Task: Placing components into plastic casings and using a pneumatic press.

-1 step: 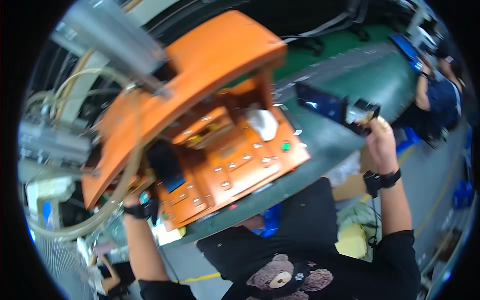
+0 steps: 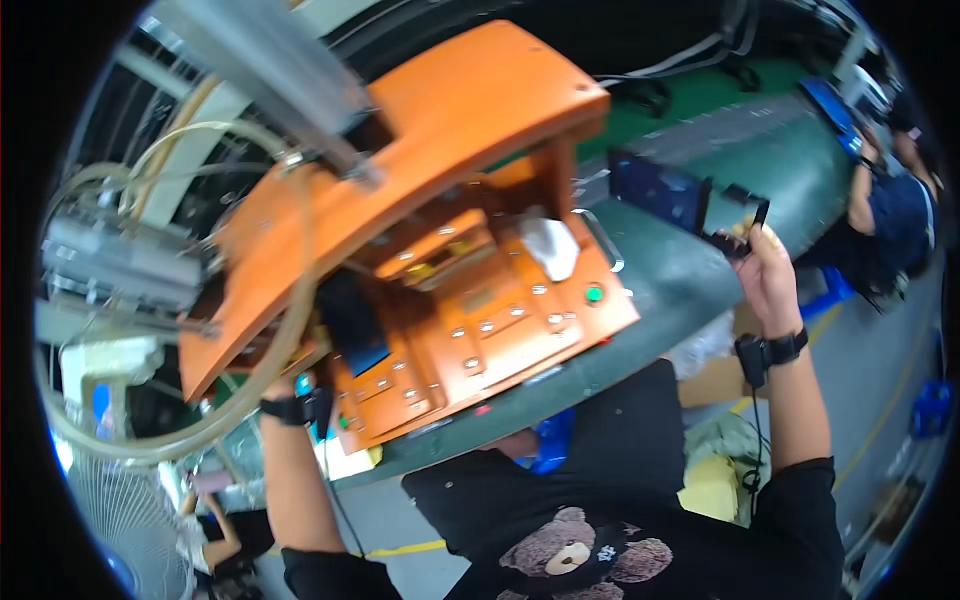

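Observation:
My right hand (image 2: 768,275) is raised over the right side of the green bench, fingers closed on a small black bracket-like part (image 2: 732,240). A flat, dark, glossy panel (image 2: 660,192) lies just left of that part; whether the two are joined I cannot tell. My left hand (image 2: 288,385) is at the left side of an orange press fixture (image 2: 490,95), with its fingers hidden behind a clear hose and the fixture. Inside the fixture sit a dark flat piece with a blue edge (image 2: 355,325) and a crumpled white cloth or wrap (image 2: 550,248).
Grey cylinders (image 2: 265,70) and a looped clear hose (image 2: 300,270) stand over the fixture's left. A green button (image 2: 594,294) is on its front right. The green bench (image 2: 690,275) extends right, toward a person in dark clothes (image 2: 890,205). A fan (image 2: 130,520) stands lower left.
The whole scene has shifted slightly right in view. The black part in my right hand appears at a slightly different angle. My left hand stays beside the fixture.

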The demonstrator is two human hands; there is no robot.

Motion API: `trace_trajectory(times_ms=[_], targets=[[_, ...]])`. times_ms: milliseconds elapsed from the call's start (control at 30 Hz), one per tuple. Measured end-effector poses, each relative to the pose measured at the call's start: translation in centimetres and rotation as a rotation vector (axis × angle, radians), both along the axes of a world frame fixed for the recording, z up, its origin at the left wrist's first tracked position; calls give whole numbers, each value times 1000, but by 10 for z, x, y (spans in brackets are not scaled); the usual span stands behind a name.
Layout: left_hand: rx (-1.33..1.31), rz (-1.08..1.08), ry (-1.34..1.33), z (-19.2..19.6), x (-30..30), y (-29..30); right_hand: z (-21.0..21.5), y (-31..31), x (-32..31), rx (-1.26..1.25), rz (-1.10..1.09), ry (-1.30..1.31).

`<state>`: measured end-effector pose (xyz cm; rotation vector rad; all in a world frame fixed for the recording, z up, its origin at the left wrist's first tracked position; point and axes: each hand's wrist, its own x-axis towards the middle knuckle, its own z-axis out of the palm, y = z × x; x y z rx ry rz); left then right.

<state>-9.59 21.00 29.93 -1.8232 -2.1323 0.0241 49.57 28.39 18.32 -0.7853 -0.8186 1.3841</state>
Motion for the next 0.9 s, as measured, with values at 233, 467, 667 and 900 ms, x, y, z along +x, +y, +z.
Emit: trace_trajectory(times_ms=[233,467,667,900], targets=[[32,261,-8,61,37,-9,-80,173,-111,-288,83,224],[12,383,-124,77,40,14,-68,229,-171,-316,226,-614],[-40,492,-235,77,36,18,-81,225,-166,-176,148,-555],[-98,576,-380,71,47,36,-84,230,-162,-107,74,-644]])
